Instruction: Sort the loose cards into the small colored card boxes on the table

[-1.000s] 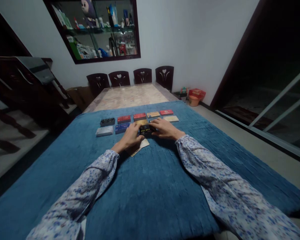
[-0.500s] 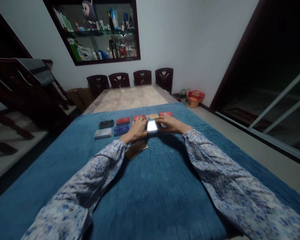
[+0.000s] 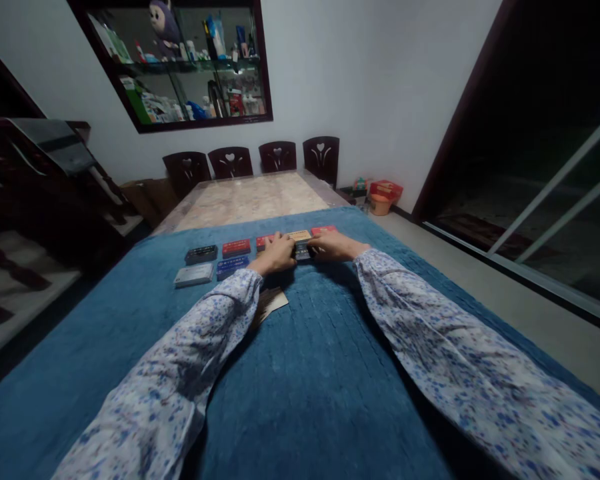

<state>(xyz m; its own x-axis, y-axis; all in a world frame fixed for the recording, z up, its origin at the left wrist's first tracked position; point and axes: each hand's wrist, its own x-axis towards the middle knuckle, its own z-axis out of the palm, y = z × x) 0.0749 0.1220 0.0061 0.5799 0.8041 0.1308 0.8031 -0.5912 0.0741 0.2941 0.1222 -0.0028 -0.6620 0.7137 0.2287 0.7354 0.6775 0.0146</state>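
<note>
My left hand (image 3: 278, 254) and my right hand (image 3: 336, 246) are on opposite sides of a small dark flat box (image 3: 303, 252) with pale lettering, fingers closed on its edges at the cloth. Behind it lie a yellow box (image 3: 299, 236) and a red box (image 3: 324, 231). Another red box (image 3: 264, 241) is partly hidden by my left hand. Farther left are a red box (image 3: 236, 248), a black box (image 3: 201, 254), a blue box (image 3: 231, 266) and a grey-white box (image 3: 194, 275). Brown-and-cream card pieces (image 3: 274, 301) lie by my left forearm, partly covered.
A blue cloth (image 3: 300, 373) covers the near part of the table; its marble top (image 3: 260, 195) shows beyond. Several dark chairs (image 3: 278, 157) line the far end. An orange bucket (image 3: 380, 204) stands on the floor at right, and a railing (image 3: 25, 173) at left.
The bright white glare on the box between my hands is gone, and its dark lettered face shows. My view has shifted slightly, and my left forearm covers more of the card pieces.
</note>
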